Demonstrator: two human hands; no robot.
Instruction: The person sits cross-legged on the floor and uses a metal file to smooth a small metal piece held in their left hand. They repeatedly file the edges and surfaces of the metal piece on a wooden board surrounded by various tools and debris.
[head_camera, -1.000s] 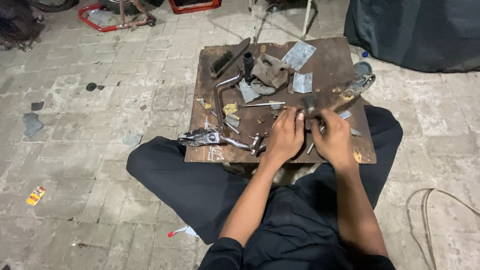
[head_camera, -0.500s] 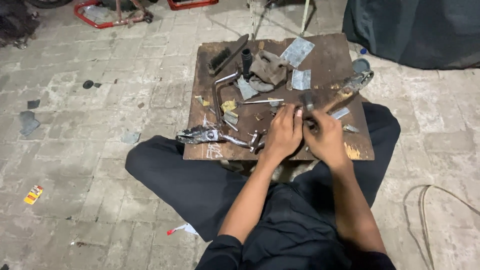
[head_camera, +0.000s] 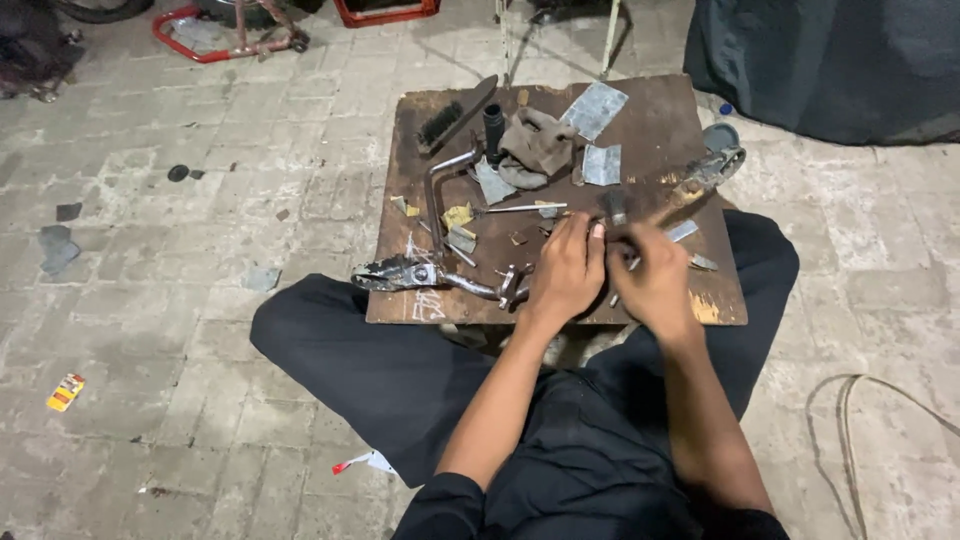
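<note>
While both hands grip it, the metal rod (head_camera: 668, 205) slants up-right

Both hands, left hand (head_camera: 568, 272) and right hand (head_camera: 655, 278), meet over a small metal part (head_camera: 617, 208) on the board (head_camera: 560, 300).

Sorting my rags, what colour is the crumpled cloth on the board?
Dull brown cloth; clearest in the head view.

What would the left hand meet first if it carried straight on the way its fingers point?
The left hand points up the board, so likely first the small dark metal part just past its fingertips, then the grey metal sheet. Depth is hard to judge.
</note>
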